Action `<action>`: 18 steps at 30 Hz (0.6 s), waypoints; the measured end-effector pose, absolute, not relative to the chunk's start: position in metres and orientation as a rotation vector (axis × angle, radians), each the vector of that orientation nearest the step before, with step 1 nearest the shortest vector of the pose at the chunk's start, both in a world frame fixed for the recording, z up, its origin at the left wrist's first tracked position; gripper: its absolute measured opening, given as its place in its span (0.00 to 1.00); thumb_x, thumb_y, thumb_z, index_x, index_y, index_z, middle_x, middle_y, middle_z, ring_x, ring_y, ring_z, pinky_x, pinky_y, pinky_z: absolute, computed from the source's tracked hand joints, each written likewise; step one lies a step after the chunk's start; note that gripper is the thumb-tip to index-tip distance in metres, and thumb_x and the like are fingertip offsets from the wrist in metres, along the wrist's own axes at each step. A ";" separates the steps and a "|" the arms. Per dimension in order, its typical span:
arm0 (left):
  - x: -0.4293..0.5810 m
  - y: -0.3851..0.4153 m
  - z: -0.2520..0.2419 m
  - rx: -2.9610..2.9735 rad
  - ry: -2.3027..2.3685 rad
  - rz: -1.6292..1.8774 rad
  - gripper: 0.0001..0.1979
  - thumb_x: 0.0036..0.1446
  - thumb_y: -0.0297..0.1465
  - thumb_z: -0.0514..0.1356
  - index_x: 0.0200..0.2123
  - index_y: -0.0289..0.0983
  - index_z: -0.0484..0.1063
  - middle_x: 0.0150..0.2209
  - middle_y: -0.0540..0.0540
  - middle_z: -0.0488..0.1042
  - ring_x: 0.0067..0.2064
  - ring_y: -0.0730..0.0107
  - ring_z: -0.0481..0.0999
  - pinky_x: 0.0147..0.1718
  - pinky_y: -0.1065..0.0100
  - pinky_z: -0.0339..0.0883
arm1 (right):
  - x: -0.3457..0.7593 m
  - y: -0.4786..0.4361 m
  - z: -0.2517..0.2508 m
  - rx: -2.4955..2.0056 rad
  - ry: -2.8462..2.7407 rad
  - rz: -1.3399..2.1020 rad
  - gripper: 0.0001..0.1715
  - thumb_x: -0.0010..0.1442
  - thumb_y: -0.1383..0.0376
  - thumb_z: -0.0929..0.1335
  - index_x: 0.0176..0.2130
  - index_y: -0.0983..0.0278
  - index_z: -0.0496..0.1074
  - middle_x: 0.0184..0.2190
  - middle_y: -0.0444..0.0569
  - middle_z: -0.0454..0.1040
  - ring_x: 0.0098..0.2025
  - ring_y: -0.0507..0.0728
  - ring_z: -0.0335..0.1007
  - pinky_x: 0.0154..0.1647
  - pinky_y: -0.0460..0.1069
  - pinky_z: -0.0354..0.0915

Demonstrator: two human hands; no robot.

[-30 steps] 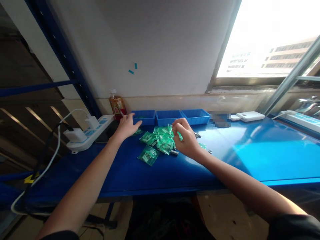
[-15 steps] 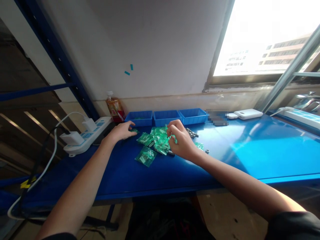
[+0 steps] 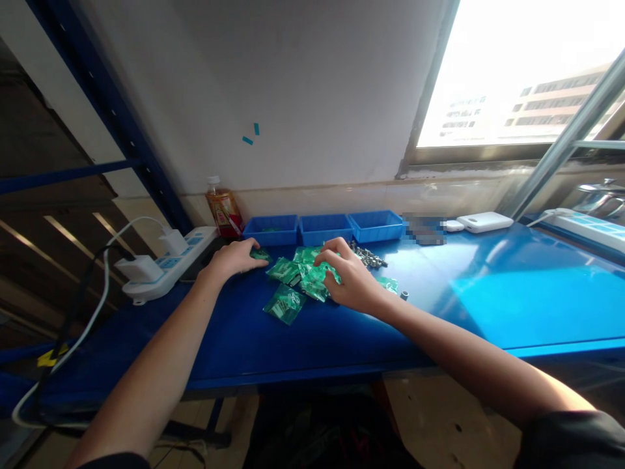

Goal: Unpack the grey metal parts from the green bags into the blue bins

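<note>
My left hand (image 3: pixel 235 258) rests on the table with thumb and forefinger apart. A small green plastic packet (image 3: pixel 262 255) lies in the gap between them; its other fingers are partly hidden. Over the right side of a heap of clear green packets (image 3: pixel 312 277) is my right hand (image 3: pixel 352 277), fingers curved, with a gap between thumb and forefinger. Nothing shows in its grasp. One green packet (image 3: pixel 284 304) with pale strip-like pieces inside lies in front of the heap. Small metal parts (image 3: pixel 374 258) are piled just behind my right hand.
Three blue bins (image 3: pixel 325 229) stand along the wall, the left one with something green inside. A drink bottle (image 3: pixel 223 210) and a power strip (image 3: pixel 170 264) with plugs are at the left. One metal cylinder (image 3: pixel 404 295) and a green packet (image 3: pixel 389 284) lie beside my right wrist.
My right hand has shifted slightly left over the heap, and its thumb and forefinger have spread. More metal parts show behind it. My left hand has barely moved.
</note>
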State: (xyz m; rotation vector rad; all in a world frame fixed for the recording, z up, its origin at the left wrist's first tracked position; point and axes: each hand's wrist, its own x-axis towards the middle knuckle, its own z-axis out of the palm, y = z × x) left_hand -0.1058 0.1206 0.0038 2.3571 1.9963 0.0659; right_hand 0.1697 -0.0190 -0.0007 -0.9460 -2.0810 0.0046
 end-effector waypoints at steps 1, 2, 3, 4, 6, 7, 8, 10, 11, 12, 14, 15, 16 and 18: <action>-0.106 0.118 0.007 2.349 1.989 0.115 0.38 0.39 0.59 0.59 0.49 0.44 0.70 0.43 0.40 0.77 0.41 0.48 0.76 0.34 0.63 0.65 | 0.170 -0.019 -0.001 -0.944 -2.085 0.005 0.20 0.51 0.78 0.60 0.42 0.63 0.66 0.43 0.53 0.61 0.43 0.58 0.64 0.43 0.53 0.65; -0.105 0.115 0.011 2.341 1.964 0.182 0.38 0.38 0.60 0.59 0.48 0.43 0.71 0.43 0.41 0.77 0.40 0.51 0.77 0.33 0.64 0.65 | 0.170 -0.019 -0.001 -0.943 -2.087 0.006 0.20 0.51 0.78 0.61 0.42 0.62 0.66 0.43 0.53 0.61 0.44 0.58 0.64 0.43 0.53 0.65; -0.104 0.113 0.016 2.335 1.921 0.262 0.37 0.39 0.60 0.59 0.47 0.43 0.71 0.42 0.42 0.78 0.39 0.53 0.77 0.33 0.66 0.65 | 0.170 -0.019 -0.001 -0.946 -2.089 0.008 0.20 0.51 0.77 0.61 0.42 0.62 0.66 0.44 0.53 0.61 0.44 0.58 0.64 0.43 0.53 0.65; -0.102 0.112 0.021 2.328 1.871 0.348 0.36 0.40 0.60 0.58 0.47 0.42 0.72 0.41 0.43 0.78 0.38 0.56 0.77 0.33 0.67 0.65 | 0.170 -0.020 0.000 -0.950 -2.090 0.009 0.19 0.52 0.77 0.61 0.42 0.62 0.66 0.44 0.54 0.61 0.44 0.58 0.64 0.43 0.53 0.66; -0.094 0.113 0.034 2.307 1.806 0.506 0.35 0.43 0.60 0.57 0.46 0.42 0.72 0.40 0.45 0.78 0.37 0.60 0.77 0.32 0.68 0.65 | 0.170 -0.021 0.001 -0.964 -2.101 0.009 0.19 0.52 0.77 0.61 0.43 0.63 0.67 0.44 0.54 0.61 0.45 0.59 0.64 0.43 0.53 0.66; -0.089 0.116 0.040 2.304 1.822 0.577 0.34 0.44 0.60 0.56 0.46 0.42 0.72 0.41 0.45 0.78 0.38 0.59 0.77 0.34 0.67 0.66 | 0.170 -0.021 0.001 -0.968 -2.108 0.005 0.19 0.52 0.77 0.61 0.43 0.63 0.67 0.44 0.54 0.62 0.44 0.59 0.64 0.43 0.53 0.66; -0.082 0.121 0.046 2.310 1.865 0.644 0.34 0.44 0.61 0.56 0.46 0.42 0.72 0.42 0.44 0.78 0.40 0.57 0.77 0.36 0.66 0.66 | 0.170 -0.021 0.002 -0.971 -2.116 0.001 0.18 0.52 0.77 0.62 0.43 0.62 0.67 0.44 0.54 0.62 0.44 0.59 0.64 0.43 0.54 0.66; -0.068 0.129 0.055 2.313 1.997 0.720 0.37 0.46 0.61 0.53 0.48 0.40 0.72 0.46 0.40 0.77 0.47 0.49 0.74 0.42 0.60 0.66 | 0.170 -0.021 0.003 -0.974 -2.126 -0.007 0.18 0.53 0.76 0.62 0.42 0.62 0.68 0.44 0.54 0.62 0.44 0.59 0.64 0.43 0.54 0.66; -0.061 0.133 0.056 2.327 2.043 0.707 0.39 0.48 0.61 0.51 0.51 0.37 0.70 0.47 0.37 0.75 0.50 0.45 0.73 0.45 0.57 0.65 | 0.171 -0.021 0.003 -0.975 -2.127 -0.010 0.17 0.53 0.76 0.62 0.42 0.62 0.68 0.44 0.54 0.62 0.44 0.59 0.64 0.43 0.54 0.66; -0.054 0.134 0.056 2.371 2.042 0.704 0.40 0.50 0.61 0.49 0.52 0.35 0.70 0.49 0.34 0.74 0.52 0.44 0.71 0.47 0.56 0.64 | 0.171 -0.021 0.003 -0.978 -2.125 -0.012 0.17 0.54 0.75 0.62 0.42 0.62 0.68 0.44 0.54 0.62 0.44 0.59 0.64 0.43 0.54 0.66; -0.046 0.132 0.050 2.471 1.949 0.712 0.35 0.54 0.57 0.48 0.50 0.36 0.72 0.50 0.35 0.74 0.53 0.46 0.71 0.49 0.58 0.63 | 0.172 -0.020 0.004 -0.989 -2.121 -0.017 0.16 0.55 0.75 0.62 0.42 0.62 0.68 0.43 0.54 0.63 0.44 0.59 0.64 0.44 0.54 0.66; -0.045 0.128 0.044 2.494 1.884 0.685 0.32 0.56 0.55 0.48 0.47 0.37 0.74 0.49 0.38 0.75 0.52 0.49 0.72 0.48 0.60 0.64 | 0.173 -0.019 0.005 -0.992 -2.121 -0.024 0.15 0.55 0.75 0.62 0.42 0.62 0.68 0.43 0.54 0.63 0.44 0.59 0.64 0.44 0.54 0.66; -0.045 0.123 0.038 2.492 1.819 0.616 0.28 0.56 0.54 0.49 0.44 0.40 0.75 0.46 0.41 0.77 0.49 0.51 0.74 0.46 0.62 0.65 | 0.174 -0.019 0.006 -0.995 -2.123 -0.035 0.15 0.55 0.75 0.62 0.42 0.62 0.69 0.42 0.54 0.63 0.44 0.59 0.64 0.44 0.54 0.66; -0.050 0.112 0.026 2.458 1.683 0.489 0.23 0.56 0.50 0.52 0.41 0.41 0.77 0.42 0.44 0.79 0.45 0.55 0.76 0.43 0.65 0.66 | 0.176 -0.018 0.008 -1.002 -2.133 -0.067 0.14 0.56 0.74 0.62 0.42 0.63 0.69 0.42 0.54 0.64 0.44 0.59 0.63 0.44 0.54 0.65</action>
